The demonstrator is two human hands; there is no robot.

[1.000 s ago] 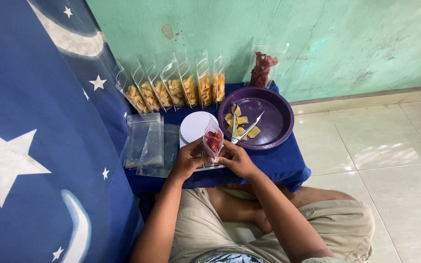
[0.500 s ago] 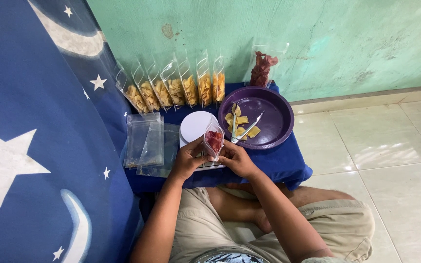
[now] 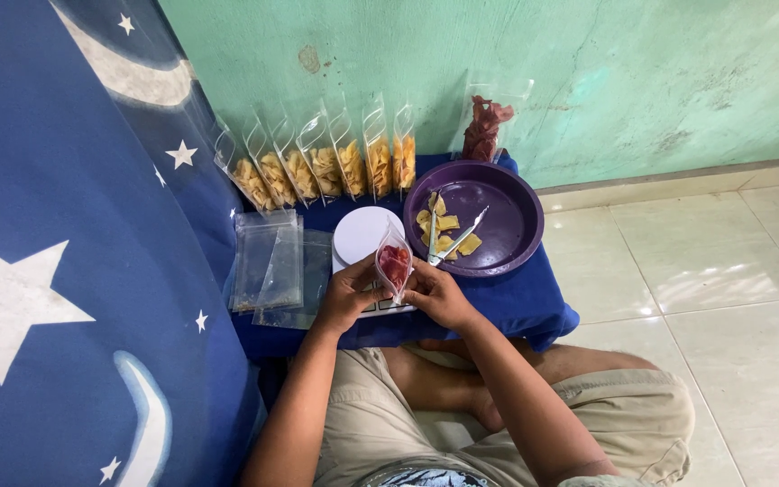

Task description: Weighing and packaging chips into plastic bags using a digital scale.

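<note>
Between both hands (image 3: 394, 293), crinkly clear pouch (image 3: 394, 264) (red chips)

pouch (image 3: 394, 264): clear glossy plastic, red chips inside, pinched by fingers (image 3: 364, 281)
bowl (image 3: 507, 194): purple plastic, smooth, slight sheen
tongs (image 3: 457, 242): shiny metal
scale (image 3: 361, 233): white smooth plastic top
empty bags (image 3: 268, 261): clear plastic, glossy
worktop (image 3: 516, 302): blue cloth cover, matt
wall (image 3: 606, 81): green paint, rough and patchy
floor (image 3: 714, 280): pale glossy tiles
shorts (image 3: 371, 424): beige matt cloth

Blue-covered low table (image 3: 516, 302) bears bowl (image 3: 516, 203), scale (image 3: 358, 236), bags (image 3: 268, 261).
</note>
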